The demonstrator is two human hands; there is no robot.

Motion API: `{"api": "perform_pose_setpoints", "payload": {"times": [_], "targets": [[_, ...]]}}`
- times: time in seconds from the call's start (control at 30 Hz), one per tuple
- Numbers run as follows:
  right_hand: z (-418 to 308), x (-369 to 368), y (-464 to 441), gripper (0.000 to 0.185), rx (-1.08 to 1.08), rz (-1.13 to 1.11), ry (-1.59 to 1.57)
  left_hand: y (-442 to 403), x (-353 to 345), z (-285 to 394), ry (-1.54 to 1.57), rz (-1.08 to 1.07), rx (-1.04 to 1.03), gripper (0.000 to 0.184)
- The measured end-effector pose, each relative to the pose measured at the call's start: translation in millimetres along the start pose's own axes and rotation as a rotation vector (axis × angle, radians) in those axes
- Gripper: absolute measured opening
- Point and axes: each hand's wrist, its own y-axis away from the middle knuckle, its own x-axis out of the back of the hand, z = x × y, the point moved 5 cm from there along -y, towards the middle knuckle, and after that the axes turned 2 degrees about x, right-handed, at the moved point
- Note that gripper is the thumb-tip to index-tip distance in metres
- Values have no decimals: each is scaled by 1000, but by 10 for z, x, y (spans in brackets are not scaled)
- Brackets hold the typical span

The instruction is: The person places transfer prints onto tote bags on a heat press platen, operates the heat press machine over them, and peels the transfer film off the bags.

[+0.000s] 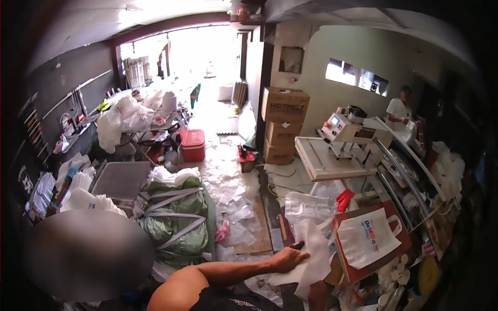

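From the lower left, my left arm reaches across to the right, and my left hand [290, 259] is closed on a thin white sheet [317, 251] that hangs in folds. Whether it is paper or cloth I cannot tell. To the right of the hand, a white tote bag [367, 238] with blue and red print lies flat on a reddish-brown board [348, 269]. Behind the held sheet are more white pieces [308, 205] and a red cloth [343, 200]. My right hand does not show.
A press-like machine [340, 129] stands behind the board. Cardboard boxes [285, 106] are stacked by the wall. A strapped green bundle [176, 220] and a red cooler [193, 146] flank the littered floor [233, 192]. Another person [399, 111] stands at right. A blurred patch covers the lower left.
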Motion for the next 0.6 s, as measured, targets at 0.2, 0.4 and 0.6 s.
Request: {"api": "perform_pose_setpoints", "payload": {"times": [0.2,0.4,0.6], "targets": [[227,160,-181,61,34,124,-167,-108,587,-1409,52,318,220,54],[253,409,-16,51,-42,134,-716,30,786,-552,52,237,70,58],[103,639,6,55,-53,335,-572,-233,702,-736,493,97,426,66]]}}
